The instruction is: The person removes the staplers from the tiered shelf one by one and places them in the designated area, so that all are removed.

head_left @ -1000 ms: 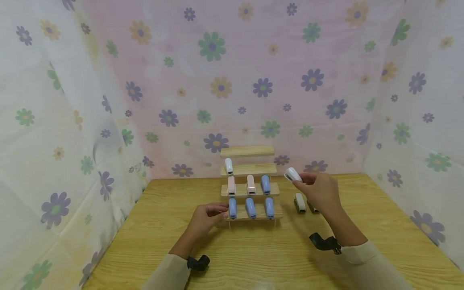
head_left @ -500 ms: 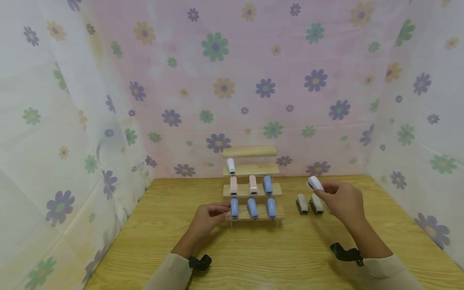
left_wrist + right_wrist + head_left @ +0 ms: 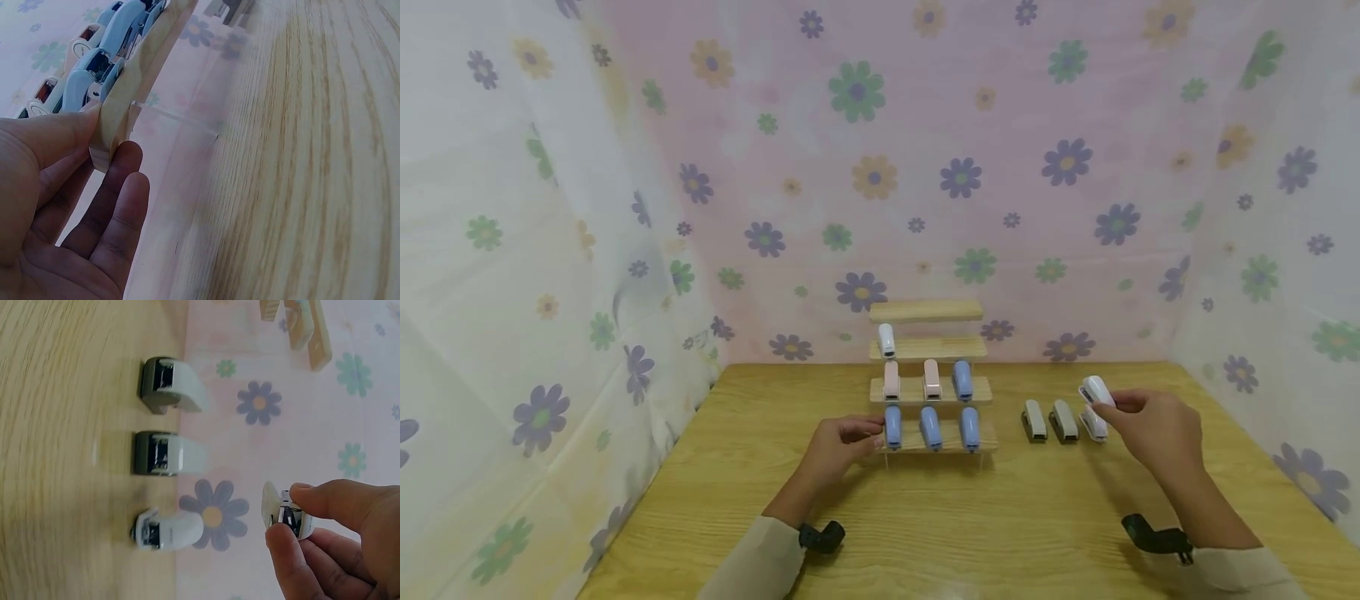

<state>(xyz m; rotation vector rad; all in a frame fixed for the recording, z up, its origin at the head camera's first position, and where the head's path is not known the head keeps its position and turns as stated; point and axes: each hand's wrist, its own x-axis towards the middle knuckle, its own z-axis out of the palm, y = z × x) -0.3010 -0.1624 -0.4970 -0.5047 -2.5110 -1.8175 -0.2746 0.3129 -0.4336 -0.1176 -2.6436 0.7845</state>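
Observation:
My right hand (image 3: 1157, 429) pinches a white stapler (image 3: 1097, 390) between thumb and fingers, raised above another white stapler (image 3: 1094, 425) on the table. In the right wrist view the held stapler (image 3: 290, 515) is off the tabletop, its metal end showing. My left hand (image 3: 835, 450) grips the left end of the lowest step of a wooden rack (image 3: 912, 440), beside a blue stapler (image 3: 892, 427). The left wrist view shows thumb and fingers of that hand (image 3: 81, 181) around the step's end (image 3: 106, 134).
Two grey-white staplers (image 3: 1034, 421) (image 3: 1063, 421) stand right of the rack. Blue staplers fill the lowest step; two pink staplers (image 3: 932, 379) and a blue one (image 3: 962, 381) sit above, and a white one (image 3: 887, 341) higher. Flowered cloth (image 3: 910, 150) surrounds the wooden table (image 3: 925, 533).
My right hand has moved right with the white stapler, away from the rack and past the two grey-white staplers. My left hand keeps its grip on the rack.

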